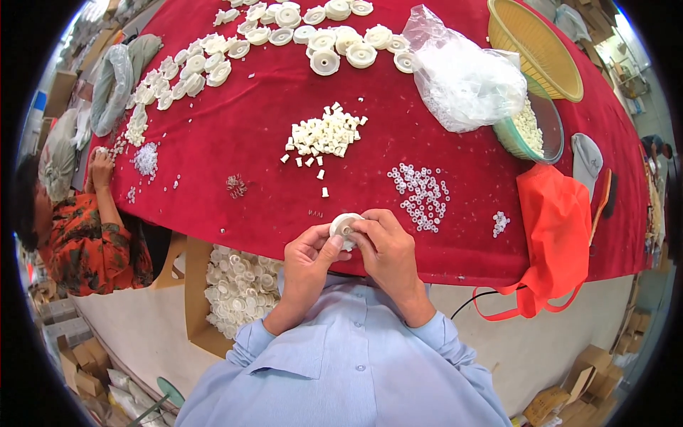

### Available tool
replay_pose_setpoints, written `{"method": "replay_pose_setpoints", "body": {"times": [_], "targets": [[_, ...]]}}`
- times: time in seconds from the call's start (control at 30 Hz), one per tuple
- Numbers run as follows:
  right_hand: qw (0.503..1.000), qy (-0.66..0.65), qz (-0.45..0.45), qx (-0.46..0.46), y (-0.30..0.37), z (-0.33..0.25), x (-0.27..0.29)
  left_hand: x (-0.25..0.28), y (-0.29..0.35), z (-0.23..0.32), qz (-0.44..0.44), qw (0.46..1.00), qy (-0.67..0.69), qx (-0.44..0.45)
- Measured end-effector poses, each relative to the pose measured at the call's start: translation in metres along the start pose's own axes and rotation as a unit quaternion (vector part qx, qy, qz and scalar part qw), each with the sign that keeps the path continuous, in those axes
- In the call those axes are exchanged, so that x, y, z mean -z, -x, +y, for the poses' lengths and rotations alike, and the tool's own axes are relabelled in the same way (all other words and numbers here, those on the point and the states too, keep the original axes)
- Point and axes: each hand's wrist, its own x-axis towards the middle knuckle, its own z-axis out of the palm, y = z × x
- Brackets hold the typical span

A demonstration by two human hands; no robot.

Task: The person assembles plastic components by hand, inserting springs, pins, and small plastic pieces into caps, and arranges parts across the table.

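Between both hands, at the table's near edge, I hold a round white plastic wheel-like part with a hole in its middle. My left hand grips its left side, thumb on its face. The fingers of my right hand pinch its right side near the centre; whether a smaller piece is in them I cannot tell. Beyond lies a pile of small cream plastic plugs. Right of my hands spread several small white rings. A little heap of small metal springs lies to the left.
Similar round parts line the far side of the red-covered table. At right are a clear plastic bag, a green bowl, a yellow basket and a red cloth bag. A box of discs stands below; a co-worker sits left.
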Motion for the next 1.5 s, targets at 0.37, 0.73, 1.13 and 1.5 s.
{"method": "replay_pose_setpoints", "body": {"times": [0.37, 0.73, 1.13, 1.5], "targets": [[0.998, 0.042, -0.014, 0.051, -0.004, 0.014, 0.001, -0.005, -0.010, -0.002, -0.009, 1.000, 0.022, 0.019], [0.920, -0.330, 0.038, -0.211, 0.001, 0.020, 0.000, 0.003, -0.018, -0.001, 0.013, 0.997, 0.040, 0.058], [0.935, -0.292, 0.047, -0.197, 0.005, 0.025, 0.013, 0.006, -0.013, -0.003, 0.027, 0.999, 0.012, 0.029], [0.993, -0.101, 0.022, -0.053, 0.000, -0.010, 0.012, 0.005, -0.008, -0.009, -0.002, 1.000, -0.010, -0.008]]}}
